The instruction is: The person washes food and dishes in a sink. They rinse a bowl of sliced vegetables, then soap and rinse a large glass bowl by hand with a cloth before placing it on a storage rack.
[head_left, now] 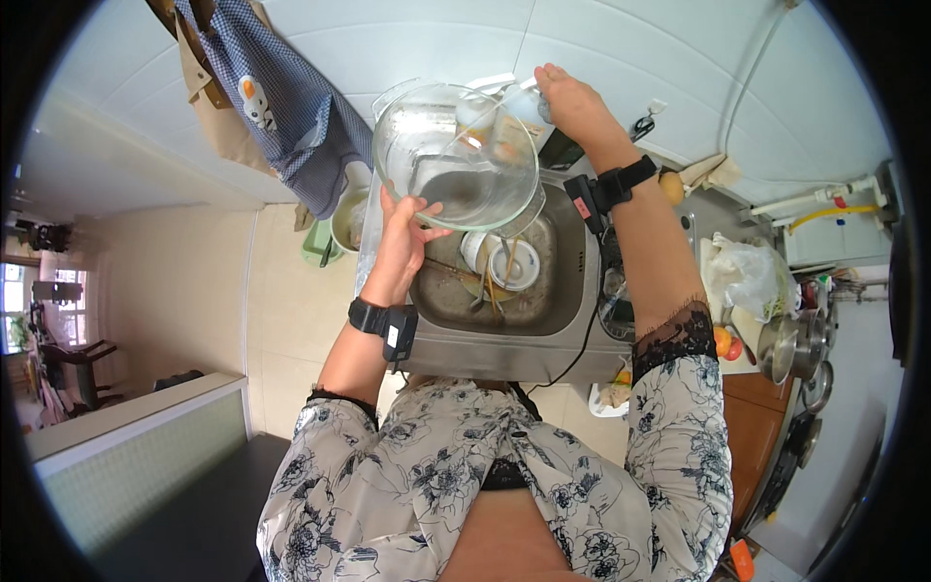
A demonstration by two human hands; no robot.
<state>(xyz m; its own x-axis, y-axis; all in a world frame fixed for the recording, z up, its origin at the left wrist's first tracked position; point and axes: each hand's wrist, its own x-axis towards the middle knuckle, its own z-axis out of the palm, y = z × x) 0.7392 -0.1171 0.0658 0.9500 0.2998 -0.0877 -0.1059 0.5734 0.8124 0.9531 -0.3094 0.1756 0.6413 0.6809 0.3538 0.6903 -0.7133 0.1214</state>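
My left hand grips the near left rim of a large clear glass bowl with side handles. The bowl is held tilted above the far part of a steel sink. My right hand is raised to the right of the bowl, near the tiled wall, with a grey scrubber partly showing at its palm. Bottles stand behind the bowl and are seen through the glass. In the sink basin lie a white bowl, chopsticks and a spoon.
Aprons hang at the left wall. Left of the sink are a green basin and a pot. On the right counter are a plastic bag, fruit and metal pots. A black cable hangs across the sink's front edge.
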